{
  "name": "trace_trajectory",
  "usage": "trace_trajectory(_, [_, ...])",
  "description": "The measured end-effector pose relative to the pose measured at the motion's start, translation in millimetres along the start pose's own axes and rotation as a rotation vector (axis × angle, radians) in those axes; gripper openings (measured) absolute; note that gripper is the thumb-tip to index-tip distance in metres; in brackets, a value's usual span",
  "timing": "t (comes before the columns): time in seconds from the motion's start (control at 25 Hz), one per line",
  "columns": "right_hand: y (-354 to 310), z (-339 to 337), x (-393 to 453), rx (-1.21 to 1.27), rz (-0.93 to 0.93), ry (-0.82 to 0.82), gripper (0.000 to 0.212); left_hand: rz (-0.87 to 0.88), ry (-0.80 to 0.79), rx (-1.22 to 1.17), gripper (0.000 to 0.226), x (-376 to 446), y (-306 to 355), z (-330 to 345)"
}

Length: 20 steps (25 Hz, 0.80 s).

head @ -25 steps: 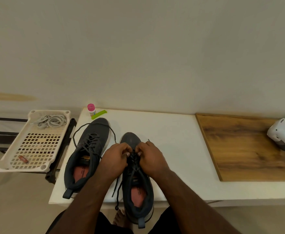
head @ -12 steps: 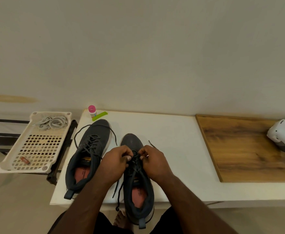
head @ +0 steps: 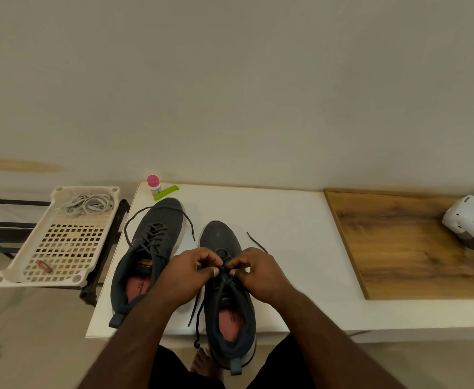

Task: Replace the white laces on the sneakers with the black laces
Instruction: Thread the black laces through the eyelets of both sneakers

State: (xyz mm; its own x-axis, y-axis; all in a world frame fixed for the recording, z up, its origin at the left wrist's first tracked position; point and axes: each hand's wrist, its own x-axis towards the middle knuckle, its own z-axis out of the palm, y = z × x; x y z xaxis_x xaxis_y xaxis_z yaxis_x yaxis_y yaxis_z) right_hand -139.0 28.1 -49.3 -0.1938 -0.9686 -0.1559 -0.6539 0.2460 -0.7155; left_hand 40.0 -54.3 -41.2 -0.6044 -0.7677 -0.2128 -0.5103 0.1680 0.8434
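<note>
A plain off-white wall (head: 230, 80) is rising behind a long white table (head: 286, 220); beige floor (head: 33, 332) is showing below.

2 dark grey sneakers (head: 157, 242) with black laces (head: 157, 237), pink insoles; white laces (head: 89, 203) in cream tray (head: 8, 276).

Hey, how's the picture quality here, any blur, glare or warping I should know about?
Head view: soft, even light, no glare; wide-angle warping bows the white table edges and the basket; both hands on the black lace look reasonably sharp; the bottom-left corner is smeared.
</note>
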Motion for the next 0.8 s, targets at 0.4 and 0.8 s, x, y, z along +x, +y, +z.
trace_trajectory(0.4, [3, 4, -3, -0.006, 0.008, 0.042, 0.013, -0.008, 0.029, 0.047, 0.017, 1, -1, 4])
trace_trajectory(0.8, [8, 7, -1, 0.043, 0.048, 0.068, 0.018, -0.017, 0.023, 0.081, 0.013, 1, -1, 5])
